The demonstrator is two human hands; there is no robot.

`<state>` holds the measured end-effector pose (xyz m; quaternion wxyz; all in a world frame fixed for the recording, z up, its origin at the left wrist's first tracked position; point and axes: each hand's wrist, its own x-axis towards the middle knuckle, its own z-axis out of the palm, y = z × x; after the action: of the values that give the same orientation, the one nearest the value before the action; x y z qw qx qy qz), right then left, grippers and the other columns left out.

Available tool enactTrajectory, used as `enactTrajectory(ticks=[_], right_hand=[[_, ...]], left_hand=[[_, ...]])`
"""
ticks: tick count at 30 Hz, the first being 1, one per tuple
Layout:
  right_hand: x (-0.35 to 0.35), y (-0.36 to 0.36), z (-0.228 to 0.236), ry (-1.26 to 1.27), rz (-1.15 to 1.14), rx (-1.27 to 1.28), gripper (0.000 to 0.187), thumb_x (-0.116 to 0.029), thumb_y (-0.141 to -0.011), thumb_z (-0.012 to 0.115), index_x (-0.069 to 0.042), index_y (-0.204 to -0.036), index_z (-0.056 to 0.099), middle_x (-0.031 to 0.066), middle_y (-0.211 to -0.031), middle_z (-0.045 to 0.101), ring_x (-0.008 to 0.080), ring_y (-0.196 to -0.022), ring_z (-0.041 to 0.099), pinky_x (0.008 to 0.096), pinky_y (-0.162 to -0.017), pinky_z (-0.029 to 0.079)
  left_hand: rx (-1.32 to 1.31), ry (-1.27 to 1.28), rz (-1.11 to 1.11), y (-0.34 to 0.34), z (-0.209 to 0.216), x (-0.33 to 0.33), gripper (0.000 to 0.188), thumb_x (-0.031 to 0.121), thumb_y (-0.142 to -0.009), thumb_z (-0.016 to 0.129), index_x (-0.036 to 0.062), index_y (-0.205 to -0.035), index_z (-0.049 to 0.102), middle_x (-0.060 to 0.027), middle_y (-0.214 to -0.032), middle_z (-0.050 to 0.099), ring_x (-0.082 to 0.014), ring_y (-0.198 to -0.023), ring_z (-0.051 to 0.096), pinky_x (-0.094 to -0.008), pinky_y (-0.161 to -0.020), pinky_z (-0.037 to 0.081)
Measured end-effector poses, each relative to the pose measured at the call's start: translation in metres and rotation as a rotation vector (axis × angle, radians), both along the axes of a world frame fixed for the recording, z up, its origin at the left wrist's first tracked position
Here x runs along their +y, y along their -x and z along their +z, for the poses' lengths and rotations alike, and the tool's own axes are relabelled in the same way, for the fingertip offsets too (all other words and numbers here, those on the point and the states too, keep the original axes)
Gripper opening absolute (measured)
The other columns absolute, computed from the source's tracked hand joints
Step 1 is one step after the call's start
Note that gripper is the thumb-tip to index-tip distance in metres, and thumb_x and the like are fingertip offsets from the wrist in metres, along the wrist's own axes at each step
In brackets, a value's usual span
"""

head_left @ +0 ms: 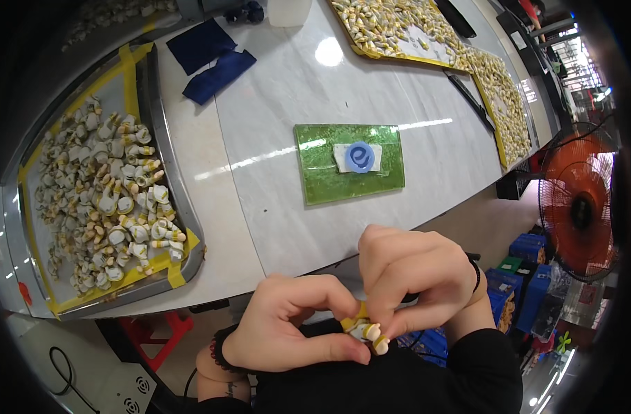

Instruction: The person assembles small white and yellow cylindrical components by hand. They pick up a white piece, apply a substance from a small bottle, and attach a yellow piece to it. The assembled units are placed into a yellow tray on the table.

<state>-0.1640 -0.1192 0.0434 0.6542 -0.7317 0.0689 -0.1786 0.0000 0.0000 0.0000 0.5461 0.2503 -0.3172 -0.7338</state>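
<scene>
Close to my body, below the table's front edge, a small toy figure [362,330] in white, yellow and peach is pinched between both hands. My left hand [291,321] grips its left side with thumb and forefinger. From the right, the thumb and fingertips of my right hand [422,279] close on the same figure, hiding part of it. Beyond them on the table lies a green translucent slab [315,186]. A white pad [341,159] rests on it, topped by a round blue piece [360,157] with a dark curved mark.
A metal tray [181,186] edged with yellow tape, heaped with similar figures, stands at left. Two yellow-edged trays [398,61] of small pieces sit at the far right. Dark blue cloths [219,74] lie at the back. An orange fan [578,200] stands beyond the right edge.
</scene>
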Motion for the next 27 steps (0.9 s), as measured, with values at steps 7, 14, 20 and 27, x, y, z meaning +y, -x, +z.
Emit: enactTrajectory(ticks=[7,14,20,27], right_hand=[[-0.003,0.003,0.002,0.128,-0.013,-0.050,0.020,-0.016,-0.071,0.079,-0.007,-0.084,0.067,0.0017,-0.078,0.060,0.0173,-0.070,0.055,0.0285,-0.064,0.039],[-0.010,0.032,-0.008,0.147,-0.331,-0.135,0.028,-0.021,-0.058,0.086,-0.006,-0.072,0.067,0.0017,-0.068,0.053,0.0149,-0.060,0.047,0.0269,-0.054,0.034],[-0.013,0.037,-0.008,0.138,-0.385,-0.113,0.019,-0.011,-0.061,0.081,-0.006,-0.071,0.066,0.0022,-0.066,0.055,0.0148,-0.059,0.048,0.0265,-0.053,0.035],[-0.009,0.060,0.004,0.219,-0.498,-0.024,0.013,-0.002,-0.064,0.074,-0.004,-0.071,0.064,0.0040,-0.065,0.061,0.0149,-0.058,0.051,0.0256,-0.054,0.038]], left_hand=[[-0.643,0.171,0.065,-0.033,0.035,0.004,0.024,0.008,-0.071,0.076,-0.0001,-0.090,0.066,-0.0092,-0.085,0.067,-0.0172,-0.075,0.066,-0.0245,-0.068,0.050],[-1.946,0.129,0.587,-0.121,0.108,0.036,0.025,0.008,-0.069,0.070,-0.0005,-0.092,0.064,-0.0121,-0.086,0.064,-0.0247,-0.079,0.060,-0.0336,-0.075,0.046],[-2.048,0.200,0.509,-0.202,0.119,-0.036,0.035,0.014,-0.073,0.070,0.0040,-0.106,0.062,-0.0108,-0.098,0.063,-0.0240,-0.086,0.061,-0.0337,-0.078,0.046],[-2.513,0.200,0.536,-0.284,0.060,-0.189,0.037,0.023,-0.077,0.065,0.0063,-0.110,0.061,-0.0226,-0.107,0.060,-0.0377,-0.098,0.058,-0.0432,-0.086,0.047]])
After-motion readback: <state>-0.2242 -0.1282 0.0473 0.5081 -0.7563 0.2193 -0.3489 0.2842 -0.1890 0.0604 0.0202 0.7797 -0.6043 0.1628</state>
